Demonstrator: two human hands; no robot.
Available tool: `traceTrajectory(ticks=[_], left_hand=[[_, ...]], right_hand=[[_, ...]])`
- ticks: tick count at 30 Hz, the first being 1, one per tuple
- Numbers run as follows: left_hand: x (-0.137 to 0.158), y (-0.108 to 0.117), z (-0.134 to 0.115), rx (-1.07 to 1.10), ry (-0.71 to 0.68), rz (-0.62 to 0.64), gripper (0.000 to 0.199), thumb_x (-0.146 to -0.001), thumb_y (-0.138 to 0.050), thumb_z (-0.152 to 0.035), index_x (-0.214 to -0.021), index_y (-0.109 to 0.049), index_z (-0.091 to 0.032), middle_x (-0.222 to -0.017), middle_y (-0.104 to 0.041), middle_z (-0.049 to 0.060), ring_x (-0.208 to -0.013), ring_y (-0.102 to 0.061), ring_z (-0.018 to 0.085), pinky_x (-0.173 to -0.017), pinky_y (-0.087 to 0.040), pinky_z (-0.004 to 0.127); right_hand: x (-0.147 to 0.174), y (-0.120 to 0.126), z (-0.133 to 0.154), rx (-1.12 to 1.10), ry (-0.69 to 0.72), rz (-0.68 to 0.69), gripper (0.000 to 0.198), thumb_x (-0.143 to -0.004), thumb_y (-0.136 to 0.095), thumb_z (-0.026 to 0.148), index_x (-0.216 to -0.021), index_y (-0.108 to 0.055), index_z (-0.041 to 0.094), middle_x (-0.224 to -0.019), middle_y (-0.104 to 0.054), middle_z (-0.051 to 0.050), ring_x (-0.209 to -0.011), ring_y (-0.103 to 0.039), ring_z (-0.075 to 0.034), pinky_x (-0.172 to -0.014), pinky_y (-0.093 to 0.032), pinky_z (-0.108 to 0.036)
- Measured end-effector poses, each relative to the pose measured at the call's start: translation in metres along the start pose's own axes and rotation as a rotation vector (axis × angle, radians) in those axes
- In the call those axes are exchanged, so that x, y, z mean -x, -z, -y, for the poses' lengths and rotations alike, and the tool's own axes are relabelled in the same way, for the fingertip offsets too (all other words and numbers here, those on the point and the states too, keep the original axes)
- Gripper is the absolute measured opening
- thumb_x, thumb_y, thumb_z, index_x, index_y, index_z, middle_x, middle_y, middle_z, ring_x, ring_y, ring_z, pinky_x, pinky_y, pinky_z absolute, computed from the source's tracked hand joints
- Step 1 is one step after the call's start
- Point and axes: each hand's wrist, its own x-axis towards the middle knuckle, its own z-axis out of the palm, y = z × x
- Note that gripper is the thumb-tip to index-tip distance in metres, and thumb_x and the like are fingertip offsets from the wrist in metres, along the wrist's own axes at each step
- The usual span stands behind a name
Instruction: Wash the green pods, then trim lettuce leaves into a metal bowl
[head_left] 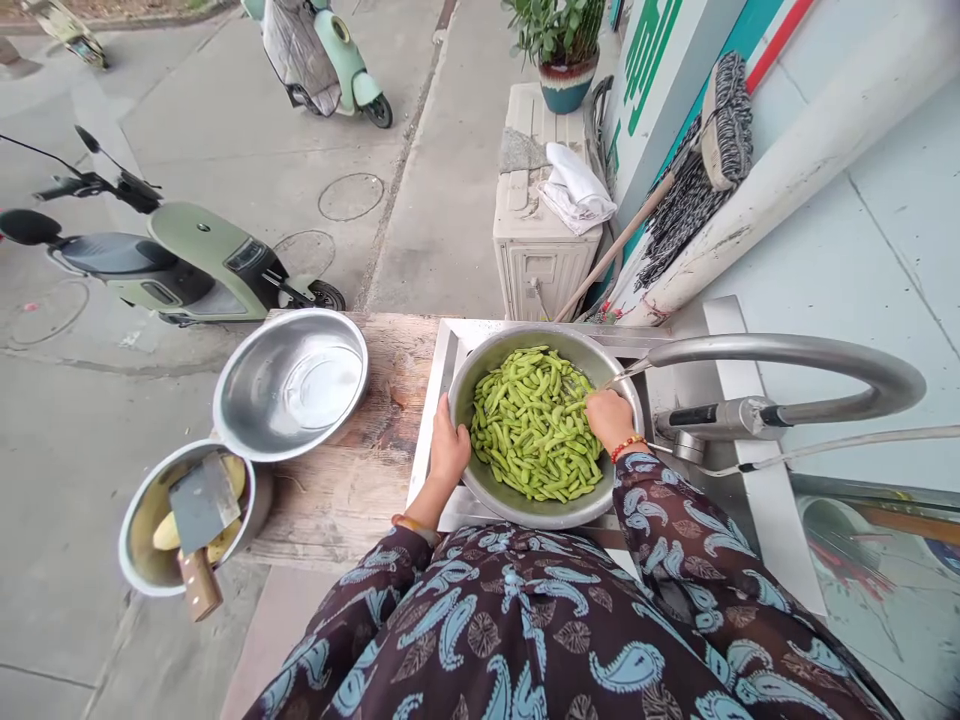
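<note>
A wide metal bowl sits in the steel sink, filled with green edamame pods. My left hand grips the bowl's left rim, thumb toward the inside. At the right side of the bowl, my right hand is closed over the pods; a pod shows at its fingertips, while the rest of its grip is hidden. The faucet's curved spout ends just above the bowl's right rim, close to my right hand.
On the wooden board at left stands a metal basin. Beside it, a pot holds potatoes, with a cleaver across it. A scooter, an outdoor unit and a mop stand beyond.
</note>
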Motion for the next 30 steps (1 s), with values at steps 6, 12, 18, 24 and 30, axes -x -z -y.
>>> traceTrajectory(ticks=[6, 12, 18, 24, 30], left_hand=[[0.002, -0.001, -0.006, 0.009, -0.037, -0.039, 0.073, -0.080, -0.050, -0.009, -0.151, -0.032, -0.014, -0.155, -0.039, 0.015, -0.147, -0.032, 0.030, -0.124, -0.024, 0.050], [0.002, -0.001, -0.005, 0.011, -0.005, -0.025, 0.073, -0.080, -0.049, -0.010, -0.151, -0.032, -0.015, -0.155, -0.039, 0.015, -0.146, -0.033, 0.030, -0.123, -0.025, 0.050], [0.001, -0.002, -0.006, 0.007, 0.011, -0.031, 0.073, -0.080, -0.051, -0.011, -0.150, -0.033, -0.012, -0.155, -0.040, 0.016, -0.146, -0.033, 0.030, -0.124, -0.025, 0.048], [0.001, 0.000, -0.006, 0.006, 0.012, -0.020, 0.072, -0.080, -0.051, -0.011, -0.150, -0.033, -0.012, -0.155, -0.040, 0.016, -0.147, -0.032, 0.031, -0.124, -0.024, 0.050], [0.000, -0.002, -0.004, 0.033, 0.025, -0.041, 0.074, -0.078, -0.052, -0.010, -0.149, -0.036, -0.016, -0.154, -0.042, 0.013, -0.146, -0.033, 0.030, -0.124, -0.023, 0.048]], right_hand=[[0.000, -0.011, 0.001, -0.078, 0.004, -0.007, 0.020, -0.088, -0.060, 0.024, -0.087, -0.073, 0.009, -0.092, -0.073, -0.023, -0.090, -0.068, -0.029, -0.079, -0.049, -0.037], [0.011, -0.010, -0.009, -0.250, 0.025, -0.070, 0.046, -0.102, -0.029, 0.036, -0.094, -0.070, 0.017, -0.086, -0.074, -0.009, -0.076, -0.068, -0.019, -0.068, -0.049, -0.027], [0.034, 0.004, 0.018, -0.552, 0.247, -0.214, 0.037, -0.100, -0.040, 0.036, -0.090, -0.072, 0.021, -0.093, -0.072, -0.005, -0.085, -0.064, -0.018, -0.076, -0.048, -0.030], [0.046, 0.001, 0.052, -0.158, 0.314, -0.234, 0.022, -0.093, -0.056, 0.017, -0.102, -0.074, 0.024, -0.113, -0.064, -0.009, -0.104, -0.055, -0.025, -0.084, -0.042, -0.038], [0.038, -0.001, 0.043, -0.112, 0.312, -0.183, 0.016, -0.088, -0.067, 0.025, -0.102, -0.074, 0.025, -0.110, -0.064, -0.007, -0.101, -0.053, -0.024, -0.082, -0.040, -0.038]])
